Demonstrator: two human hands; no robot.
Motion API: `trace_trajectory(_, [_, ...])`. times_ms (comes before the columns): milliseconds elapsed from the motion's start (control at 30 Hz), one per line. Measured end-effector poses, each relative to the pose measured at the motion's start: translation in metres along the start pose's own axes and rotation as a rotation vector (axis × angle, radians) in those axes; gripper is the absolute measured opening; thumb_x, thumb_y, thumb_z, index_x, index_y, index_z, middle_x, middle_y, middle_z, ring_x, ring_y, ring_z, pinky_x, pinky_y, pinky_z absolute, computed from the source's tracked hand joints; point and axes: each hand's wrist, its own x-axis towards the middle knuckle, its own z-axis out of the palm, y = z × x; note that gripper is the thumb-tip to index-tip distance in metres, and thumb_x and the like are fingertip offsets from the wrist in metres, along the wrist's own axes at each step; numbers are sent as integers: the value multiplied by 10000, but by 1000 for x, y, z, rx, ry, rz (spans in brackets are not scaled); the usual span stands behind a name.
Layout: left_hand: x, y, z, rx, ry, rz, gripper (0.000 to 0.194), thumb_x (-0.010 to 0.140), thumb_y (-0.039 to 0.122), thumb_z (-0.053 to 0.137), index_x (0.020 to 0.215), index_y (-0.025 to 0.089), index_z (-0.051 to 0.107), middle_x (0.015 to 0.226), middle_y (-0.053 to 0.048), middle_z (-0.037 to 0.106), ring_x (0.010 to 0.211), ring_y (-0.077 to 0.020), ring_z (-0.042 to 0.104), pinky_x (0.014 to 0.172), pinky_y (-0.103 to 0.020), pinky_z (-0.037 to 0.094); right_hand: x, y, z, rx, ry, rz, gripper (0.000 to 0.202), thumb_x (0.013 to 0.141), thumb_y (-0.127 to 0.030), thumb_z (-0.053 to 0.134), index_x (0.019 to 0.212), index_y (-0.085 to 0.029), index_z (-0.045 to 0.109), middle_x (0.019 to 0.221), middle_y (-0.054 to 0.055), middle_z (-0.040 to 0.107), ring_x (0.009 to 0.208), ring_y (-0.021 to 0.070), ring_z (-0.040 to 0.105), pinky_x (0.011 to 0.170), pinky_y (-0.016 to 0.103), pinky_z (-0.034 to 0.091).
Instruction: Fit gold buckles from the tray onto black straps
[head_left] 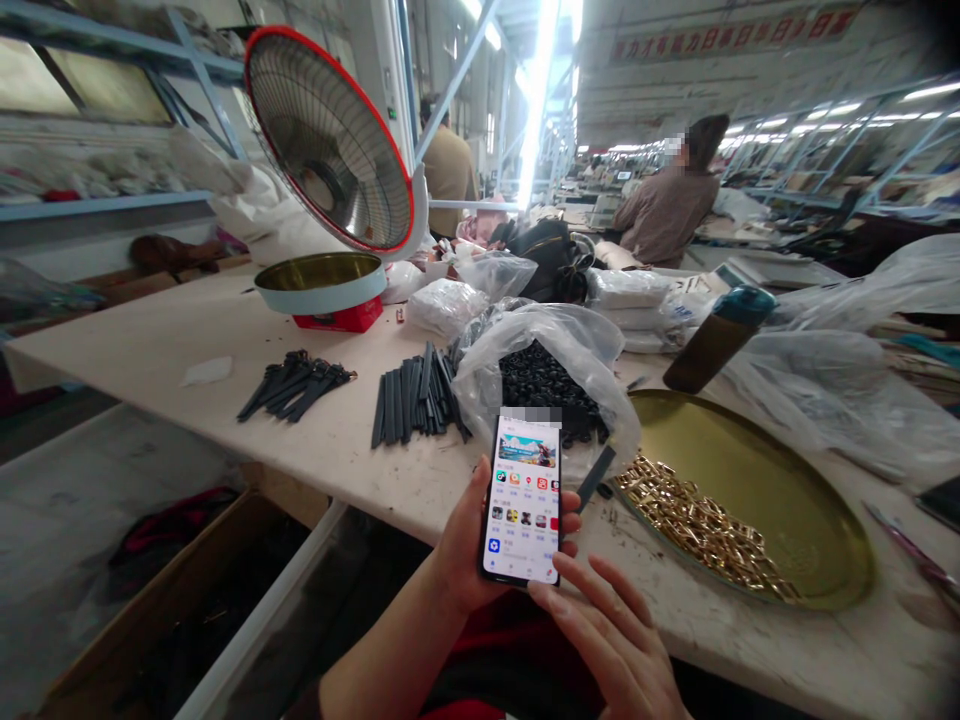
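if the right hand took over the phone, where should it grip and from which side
Probably the lower right corner, coming from the person's right: the left hand holds the phone with thumb along the left edge and fingers round the right edge higher up. The thin, flat body suits a thumb-and-finger pinch, and the right hand is beside that corner.

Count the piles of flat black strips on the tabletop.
2: a fanned pile of flat black strips farther left, and a straighter pile of flat black strips beside the crumpled translucent plastic bag. More could be hidden behind the bag.
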Motion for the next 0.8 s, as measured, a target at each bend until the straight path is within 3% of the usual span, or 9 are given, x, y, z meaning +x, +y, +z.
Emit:
trace_trajectory(233, [0,0,-3,23,29,8,773,829,648,245,1249,30,442,1105,-204,610,923,-273,611,837,-394,409,-2,5,-3,-26,12,30,708,864,-597,244,1341,-81,336,953,128,702,1038,258,605,944,404,420])
trace_trajectory(700, [0,-2,-1,5,1,20,736,826,633,303,1226,39,474,1108,-206,610,935,-273,611,880,-403,391,3,6,-10,-52,-41,135,695,849,-612,266,1292,-92,398,1028,132,673,1085,273,569,982,413,377])
trace_trajectory(800, [1,-2,-2,5,-12,13,726,832,632,284,1202,46,498,1102,-204,614,943,-277,610,869,-408,399,0,5,-8,-30,-3,103,713,850,-618,248,1303,-85,385,991,122,688,1085,267,570,1001,412,353])
